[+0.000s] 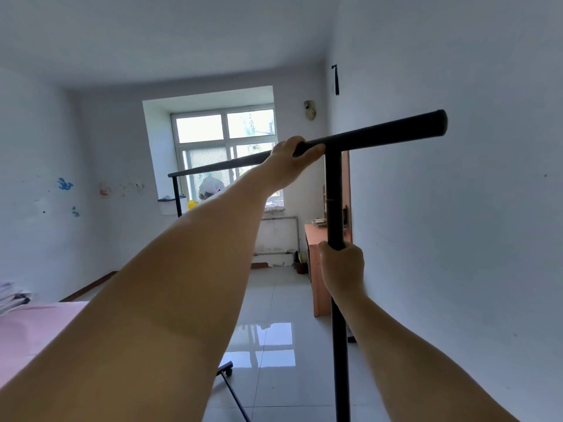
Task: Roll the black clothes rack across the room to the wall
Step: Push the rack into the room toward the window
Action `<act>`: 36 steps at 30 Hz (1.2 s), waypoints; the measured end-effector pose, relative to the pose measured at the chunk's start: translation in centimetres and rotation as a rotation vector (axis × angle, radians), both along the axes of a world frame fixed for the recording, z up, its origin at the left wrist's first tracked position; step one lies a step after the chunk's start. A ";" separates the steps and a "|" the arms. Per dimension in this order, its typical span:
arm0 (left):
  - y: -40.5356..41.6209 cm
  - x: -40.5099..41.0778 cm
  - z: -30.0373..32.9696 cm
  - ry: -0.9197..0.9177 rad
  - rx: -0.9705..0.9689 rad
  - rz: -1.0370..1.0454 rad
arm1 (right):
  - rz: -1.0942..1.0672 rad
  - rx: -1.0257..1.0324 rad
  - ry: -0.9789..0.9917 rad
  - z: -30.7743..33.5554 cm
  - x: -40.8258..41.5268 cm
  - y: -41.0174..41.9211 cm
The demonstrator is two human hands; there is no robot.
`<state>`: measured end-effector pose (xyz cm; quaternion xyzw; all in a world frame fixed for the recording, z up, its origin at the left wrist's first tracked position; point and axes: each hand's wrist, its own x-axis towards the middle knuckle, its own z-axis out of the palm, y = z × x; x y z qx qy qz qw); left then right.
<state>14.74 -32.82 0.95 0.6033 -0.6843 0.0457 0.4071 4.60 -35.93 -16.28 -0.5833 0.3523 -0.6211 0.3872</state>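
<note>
A: Where was the black clothes rack [334,190]?
B: Just beside the right-hand wall [457,208].
A: And the hands?
B: The left hand [289,161] clenched its top bar; the right hand [342,266] gripped the near upright, nearer the wall.

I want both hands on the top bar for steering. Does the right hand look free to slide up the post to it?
Probably yes: the right hand grips the upright post, bare up to the top bar; the left hand sits just left of that joint.
</note>
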 end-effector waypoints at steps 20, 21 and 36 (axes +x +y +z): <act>-12.7 8.2 0.4 -0.092 -0.056 -0.041 | -0.010 -0.023 -0.018 -0.1 7.6 -12.1; -13.6 8.7 0.6 -0.100 -0.048 -0.041 | -0.014 -0.023 -0.012 0.1 8.0 -12.9; -27.3 14.4 -0.1 -0.055 -0.122 -0.123 | -0.026 -0.022 -0.030 -0.2 13.8 -25.4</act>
